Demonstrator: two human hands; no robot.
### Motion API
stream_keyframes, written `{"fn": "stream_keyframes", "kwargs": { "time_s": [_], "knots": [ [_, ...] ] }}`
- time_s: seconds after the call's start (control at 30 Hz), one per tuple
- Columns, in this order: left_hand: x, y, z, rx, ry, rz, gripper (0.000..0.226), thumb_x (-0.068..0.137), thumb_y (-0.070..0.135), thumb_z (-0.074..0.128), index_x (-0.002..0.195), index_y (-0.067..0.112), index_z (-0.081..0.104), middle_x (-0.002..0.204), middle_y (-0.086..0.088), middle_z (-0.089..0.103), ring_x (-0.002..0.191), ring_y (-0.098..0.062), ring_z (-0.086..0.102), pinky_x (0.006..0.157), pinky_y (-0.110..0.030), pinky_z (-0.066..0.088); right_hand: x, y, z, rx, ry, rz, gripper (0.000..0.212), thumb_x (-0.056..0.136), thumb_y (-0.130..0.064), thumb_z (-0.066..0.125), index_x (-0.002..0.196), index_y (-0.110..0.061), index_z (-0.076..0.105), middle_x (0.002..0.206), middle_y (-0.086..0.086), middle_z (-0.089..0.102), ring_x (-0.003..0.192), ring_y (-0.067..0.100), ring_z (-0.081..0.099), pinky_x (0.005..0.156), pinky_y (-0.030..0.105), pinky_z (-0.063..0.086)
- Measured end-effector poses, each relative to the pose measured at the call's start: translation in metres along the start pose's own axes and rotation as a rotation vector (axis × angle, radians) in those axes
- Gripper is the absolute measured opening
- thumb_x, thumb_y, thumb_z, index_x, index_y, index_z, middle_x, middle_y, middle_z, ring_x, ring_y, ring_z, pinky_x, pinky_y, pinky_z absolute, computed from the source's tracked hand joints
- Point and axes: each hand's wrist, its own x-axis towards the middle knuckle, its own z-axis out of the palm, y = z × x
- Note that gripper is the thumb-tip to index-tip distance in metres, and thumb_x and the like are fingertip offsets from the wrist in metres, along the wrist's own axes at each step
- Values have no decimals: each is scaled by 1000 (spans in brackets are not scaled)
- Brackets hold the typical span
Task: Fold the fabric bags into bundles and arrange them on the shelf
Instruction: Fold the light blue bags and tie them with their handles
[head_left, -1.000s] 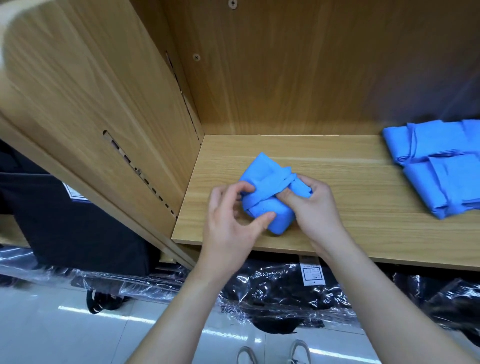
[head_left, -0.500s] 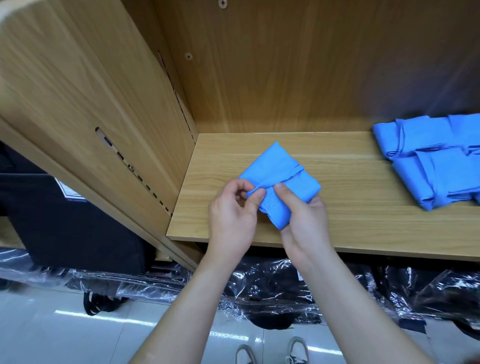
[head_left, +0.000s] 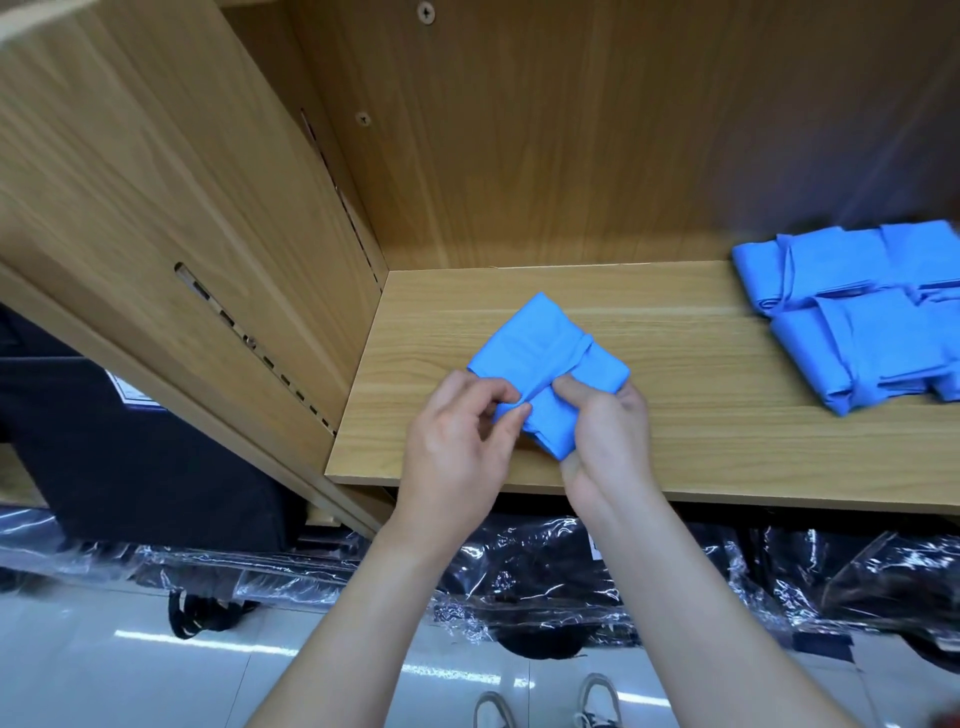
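Blue bag bundle, strap round it, was at the shelf front, near the L side panel. L hand pinched its near-left corner; R hand gripped its near-right side, thumb on top. Folded blue bundles lay well apart at R; plastic-wrapped dark goods below.

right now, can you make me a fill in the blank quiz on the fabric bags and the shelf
1. The bundle that the left hand and the right hand hold is ____ in colour.
2. The finished bundles lie at the ____ end of the shelf.
3. The shelf is made of ____.
4. Under the shelf, dark goods lie wrapped in clear ____.
Missing words: blue; right; wood; plastic.
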Motion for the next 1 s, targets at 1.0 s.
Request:
{"fn": "stream_keyframes", "kwargs": {
  "time_s": [1.0],
  "knots": [
    [20, 102, 83, -406, -96, 9, 55, 72, -2, 62, 114, 32, 53, 110, 12, 61, 101, -14, 59, 90, -28, 46, 8, -112, -110, -326, -297, -211, 36, 67, -17, 57, 102, -26, 63, 102, 0, 68, 96, 16, 60, 87, 38, 42]
  ]
}}
